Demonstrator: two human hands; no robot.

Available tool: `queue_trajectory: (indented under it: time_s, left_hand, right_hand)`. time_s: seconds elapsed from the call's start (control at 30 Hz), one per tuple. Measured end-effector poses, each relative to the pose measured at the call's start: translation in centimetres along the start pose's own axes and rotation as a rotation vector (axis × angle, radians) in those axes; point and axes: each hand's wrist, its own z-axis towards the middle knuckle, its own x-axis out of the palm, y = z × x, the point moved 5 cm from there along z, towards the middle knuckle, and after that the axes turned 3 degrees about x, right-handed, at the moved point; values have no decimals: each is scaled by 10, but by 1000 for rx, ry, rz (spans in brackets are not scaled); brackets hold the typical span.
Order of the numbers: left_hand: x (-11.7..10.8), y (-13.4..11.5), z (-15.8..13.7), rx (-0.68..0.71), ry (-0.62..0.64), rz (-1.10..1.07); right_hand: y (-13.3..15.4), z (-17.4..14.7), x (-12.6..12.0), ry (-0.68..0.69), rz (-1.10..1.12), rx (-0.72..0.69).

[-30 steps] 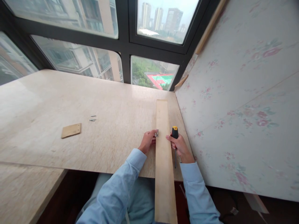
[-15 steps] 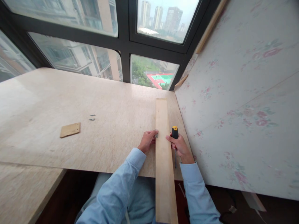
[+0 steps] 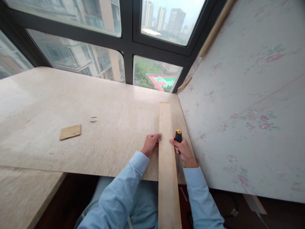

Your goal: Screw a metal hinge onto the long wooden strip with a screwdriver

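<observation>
A long pale wooden board (image 3: pixel 166 171) lies lengthwise on the stone sill, its near end sticking out past the front edge. Against the board's left side, my left hand (image 3: pixel 150 143) pinches a small metal bracket (image 3: pixel 159 137) with thumb and fingers. My right hand (image 3: pixel 184 150) is closed around a screwdriver (image 3: pixel 178 136) with a black and yellow handle, its shaft pointing back toward me. The thumb of that hand rests on the board's right edge. Fingers below the board are partly hidden.
To the left on the sill (image 3: pixel 114 105) lie a small wooden plate (image 3: pixel 70 132) with holes and a few screws (image 3: pixel 93 121). A floral-papered wall (image 3: pixel 238 111) rises close on the right. Dark-framed windows (image 3: pixel 128 44) stand behind the sill.
Both hands keep their places on the bracket, the board and the screwdriver. Only the camera view has shifted very slightly.
</observation>
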Motion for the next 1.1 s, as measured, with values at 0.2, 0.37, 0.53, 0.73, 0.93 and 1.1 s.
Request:
queue_trajectory:
  time_s: [0.2,0.37,0.53,0.73,0.93,1.1]
  left_hand:
    - [2,1,0,0,30,-6]
    - [1,3,0,7,35,-10]
    - [1,0,-1,-4,58,-29]
    - [0,-2,-2,-16,118,-47]
    - [0,-1,-2,-31,146,-69]
    - [0,-2,-2,-35,137,-67]
  right_hand:
    - [-1,1,2,-14,11,2]
    - [-1,2,2,-30,14,7]
    - [-2,1,2,-32,22,9]
    - [-2,0,3,-26,33,17]
    - [-3,0,2,-18,30,19]
    - [-2,-1,2,-20,24,17]
